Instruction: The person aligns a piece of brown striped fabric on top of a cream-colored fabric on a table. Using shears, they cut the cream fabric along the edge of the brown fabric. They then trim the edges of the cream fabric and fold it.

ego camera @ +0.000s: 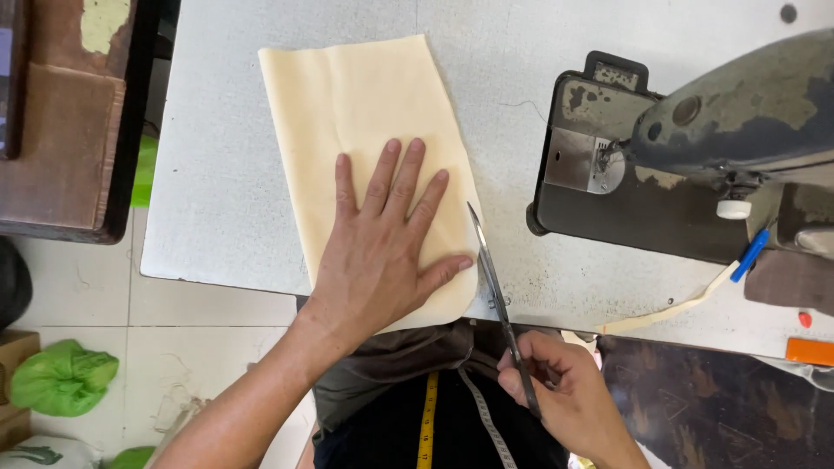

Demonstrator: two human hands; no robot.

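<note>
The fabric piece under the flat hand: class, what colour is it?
The fabric piece is plain pale cream-yellow, seen in the head view.

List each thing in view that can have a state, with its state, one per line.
Cloth: flat on the table, pinned by the left hand.
Left hand: open, palm down, fingers spread on the cloth.
Right hand: closed around the scissors' handles.
Scissors: blades shut or nearly so, tip at the cloth's right edge.
Sewing machine: nothing under its needle.
Tape measure: hanging down the person's front.
</note>
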